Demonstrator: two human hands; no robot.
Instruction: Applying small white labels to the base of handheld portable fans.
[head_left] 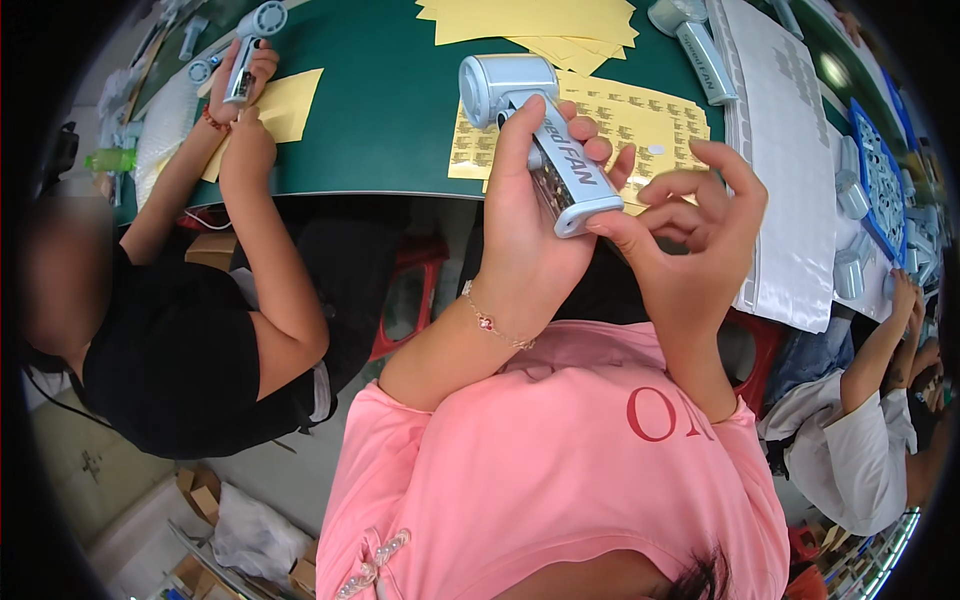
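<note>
A pale blue handheld fan [578, 168] with a round head and a partly see-through handle is tilted in front of me, above the near edge of the table. My left hand [535, 235] is closed around its handle, thumb on the near side and fingertips showing past the far side. At the handle's lower end, the thumb of my right hand [700, 245] touches the base. That hand's other fingers are bent and apart, with nothing seen between them. Behind the fan lies a yellow sheet of small printed labels [465, 150], with a small white spot [655, 149] on it.
More yellow sheets [540, 22] lie farther back on the green table [380, 100]. Another fan [695, 50] rests beside a white sheet stack [775, 170]. At left, a co-worker [190, 350] holds a similar fan [250, 50]. Another person [850, 450] works at right near a blue tray [880, 180].
</note>
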